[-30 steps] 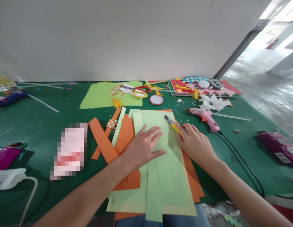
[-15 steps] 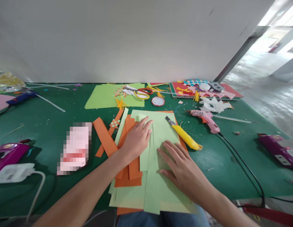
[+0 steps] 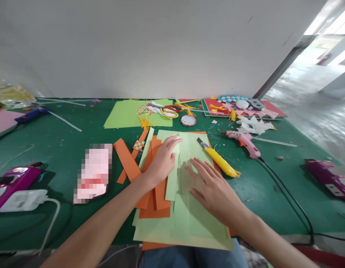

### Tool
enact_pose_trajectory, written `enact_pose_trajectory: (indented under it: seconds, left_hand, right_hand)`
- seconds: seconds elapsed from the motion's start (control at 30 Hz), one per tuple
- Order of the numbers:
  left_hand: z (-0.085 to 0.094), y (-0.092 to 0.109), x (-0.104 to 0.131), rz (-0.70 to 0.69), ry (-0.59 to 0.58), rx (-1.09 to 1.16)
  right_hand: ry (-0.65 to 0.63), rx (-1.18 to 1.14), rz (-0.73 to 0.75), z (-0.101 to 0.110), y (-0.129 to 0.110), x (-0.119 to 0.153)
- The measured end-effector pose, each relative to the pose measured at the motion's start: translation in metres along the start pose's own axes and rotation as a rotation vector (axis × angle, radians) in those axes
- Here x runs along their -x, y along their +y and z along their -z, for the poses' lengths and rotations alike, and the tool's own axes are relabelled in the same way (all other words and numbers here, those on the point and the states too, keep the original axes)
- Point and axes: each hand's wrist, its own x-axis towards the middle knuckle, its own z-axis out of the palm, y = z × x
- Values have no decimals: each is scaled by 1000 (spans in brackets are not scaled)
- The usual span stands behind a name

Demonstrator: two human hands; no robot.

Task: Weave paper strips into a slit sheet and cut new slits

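My left hand [image 3: 163, 158] lies across the top of the paper pile, fingers stretched out together, over a narrow pale green strip [image 3: 171, 186] and several orange paper strips [image 3: 161, 193]. Flat and with fingers apart, my right hand [image 3: 213, 188] is over the pale green sheets [image 3: 206, 234], beside a long pale green strip [image 3: 181, 219]. Neither hand grasps anything. A yellow utility knife [image 3: 222, 162] with its blade out rests at the pile's right edge. Left of the pile, a small orange-and-green woven piece [image 3: 138, 145] sits on an orange strip.
Behind are scissors [image 3: 168, 110] on bright green paper [image 3: 119, 115] and a round lid [image 3: 188, 120]. A pink glue gun [image 3: 245, 142] with a cord lies right. A pixelated pink object [image 3: 94, 171] and a white charger [image 3: 23, 201] are left; purple power strips [image 3: 328, 178] flank the table.
The long pale green strip, which hung past the pile's front edge, has slid away from me and lies within it. My right hand has shifted slightly forward.
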Motion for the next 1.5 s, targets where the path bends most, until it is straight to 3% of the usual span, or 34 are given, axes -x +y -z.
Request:
enact_pose_trajectory:
  seconds: [0.1, 0.27, 0.37, 0.47, 0.6, 0.7, 0.8, 0.93, 1.1, 1.2, 1.3, 1.4, 1.5]
  left_hand:
    - [7, 0, -4, 36, 120, 77]
    - [23, 2, -11, 66, 541, 429]
    - [28, -1, -15, 215, 607, 716]
    - [28, -2, -19, 382, 541, 943]
    - [19, 2, -18, 526, 356, 1115]
    - [11, 8, -12, 481, 234, 1076]
    - [5, 14, -5, 443, 197, 1016]
    - [3, 19, -2, 459, 161, 1034]
    - [3, 22, -1, 397, 109, 958]
    - [3, 25, 1, 246, 122, 783]
    - [3, 29, 5, 32, 140, 376]
    - [-1, 31, 10, -178, -9, 64]
    - [-7, 28, 15, -219, -179, -143]
  right_hand:
    - [-35, -48, 53, 2, -14, 15]
    - [-59, -67, 55, -3, -20, 19]
    - [-57, -88, 42, -7, -16, 11]
    - [-29, -138, 52, -10, -11, 3]
    - [78, -325, -36, -3, -7, -5]
    - [111, -645, -215, 10, -8, -7]
    - [-20, -884, -413, 15, -11, -7]
    - [-106, -928, -546, 5, -11, -6]
    - [-83, -891, -533, -3, -5, -2]
    - [-38, -756, -497, -1, 1, 1]
    - [-103, -566, -458, 3, 5, 2]
    - [-228, -333, -453, 8, 7, 1]
    - [-312, -171, -459, 13, 8, -2]
